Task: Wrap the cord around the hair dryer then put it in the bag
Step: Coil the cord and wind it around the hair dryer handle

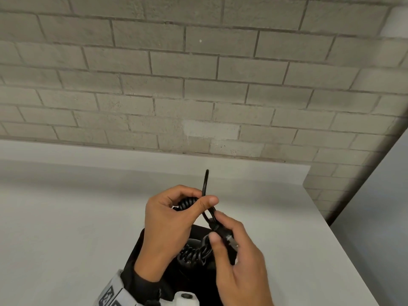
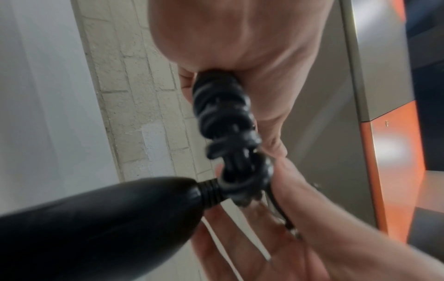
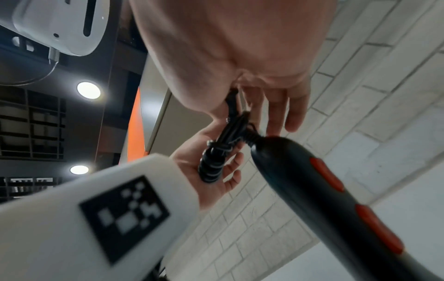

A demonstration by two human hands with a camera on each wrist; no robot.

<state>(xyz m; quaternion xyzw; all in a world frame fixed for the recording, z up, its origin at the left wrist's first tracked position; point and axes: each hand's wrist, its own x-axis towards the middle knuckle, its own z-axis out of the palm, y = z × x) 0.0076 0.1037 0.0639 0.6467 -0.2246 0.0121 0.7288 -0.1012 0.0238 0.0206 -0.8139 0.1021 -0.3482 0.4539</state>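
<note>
Left hand [image 1: 167, 219] fingers clenched around coiled black cord [image 1: 187, 203]; right hand [image 1: 238, 257] fingers pinching its plug end [image 1: 223, 231]. Black hair dryer [image 3: 319, 192] held below the hands, above the white surface's [image 1: 66, 217] near edge.

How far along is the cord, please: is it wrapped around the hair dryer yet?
Not wrapped. The cord is bunched between the left hand and right hand, beyond the hair dryer handle's end.

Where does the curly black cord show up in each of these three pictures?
Head view: coiled cord low centre, gripped by the left hand.
Left wrist view: cord centre, running down from the palm.
Right wrist view: cord centre, lying across the left palm.
Shared landmark: the hair dryer handle, where the cord begins.
</note>
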